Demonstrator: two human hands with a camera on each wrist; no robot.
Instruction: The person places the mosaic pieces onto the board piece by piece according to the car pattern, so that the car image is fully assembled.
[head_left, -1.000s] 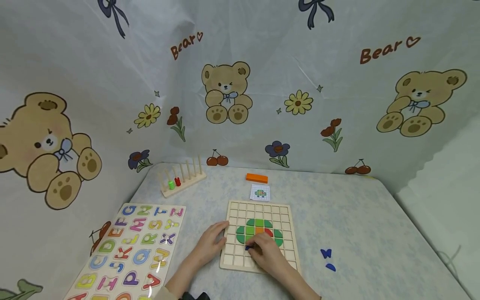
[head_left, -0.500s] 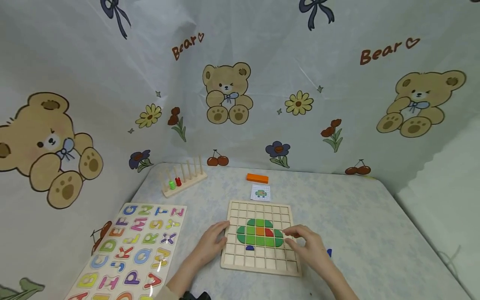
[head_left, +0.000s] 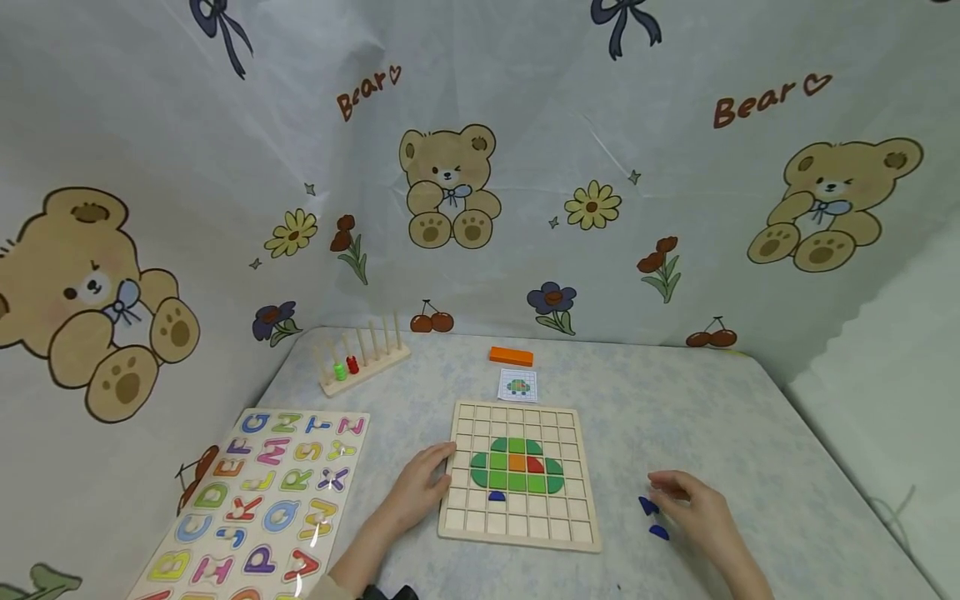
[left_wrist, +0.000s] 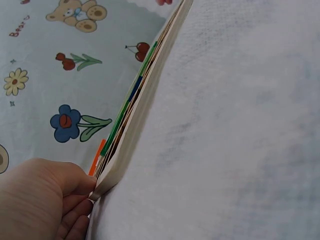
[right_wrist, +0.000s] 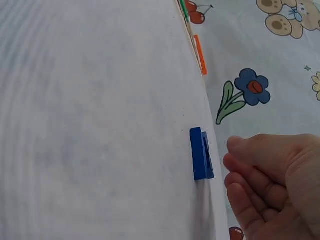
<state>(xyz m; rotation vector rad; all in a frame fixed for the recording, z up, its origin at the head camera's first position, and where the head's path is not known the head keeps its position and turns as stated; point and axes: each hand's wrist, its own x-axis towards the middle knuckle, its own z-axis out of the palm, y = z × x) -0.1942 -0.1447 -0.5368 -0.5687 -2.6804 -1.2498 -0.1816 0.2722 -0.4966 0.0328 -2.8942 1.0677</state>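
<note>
In the head view, my left hand (head_left: 418, 490) rests at the left edge of a wooden grid board (head_left: 517, 527), fingertips touching it. The left wrist view shows that hand (left_wrist: 45, 200) against the board's corner (left_wrist: 112, 175). Green, orange and red tiles (head_left: 517, 481) form a rounded shape on the grid, with a blue half-round tile (head_left: 497, 496) below its left part. My right hand (head_left: 697, 512) is right of the board, fingers loosely bent, beside a blue notched piece (head_left: 647, 505) and a blue half-round piece (head_left: 658, 532). In the right wrist view, a gap separates its fingertips from the blue pieces (right_wrist: 199, 155).
A pattern card (head_left: 517, 386) and an orange block (head_left: 512, 357) lie behind the board. An alphabet puzzle board (head_left: 292, 454) is at the left. Behind it stands a pegged wooden rack (head_left: 367, 371) with green and red beads.
My right hand has let go of a blue half-round tile on the grid and moved right to the loose blue pieces. My left hand has stayed at the board's edge.
</note>
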